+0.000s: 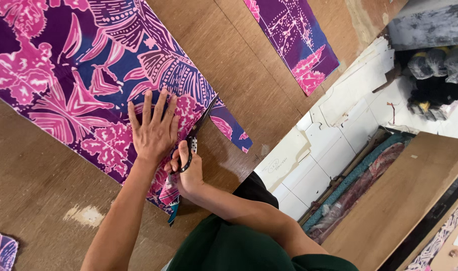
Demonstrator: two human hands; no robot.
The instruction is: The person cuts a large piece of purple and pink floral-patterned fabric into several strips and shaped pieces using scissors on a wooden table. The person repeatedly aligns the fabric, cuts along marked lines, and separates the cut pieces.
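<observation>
The left hand [152,131] lies flat, fingers spread, on the purple-pink patterned cloth [83,75] on the desk [33,185]. Just beside it, the right hand [186,173] grips black scissors [196,133]; keeping the cloth taut should steady the cut.

Bright even daylight, sharp, soft shadows

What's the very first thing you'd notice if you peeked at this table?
The big purple, pink and blue patterned cloth spread over the brown wooden table catches the eye first. In the middle, the left hand presses flat on it while the right hand works black-handled scissors along its edge. A second strip of the same purple cloth lies at the top, apart.
</observation>
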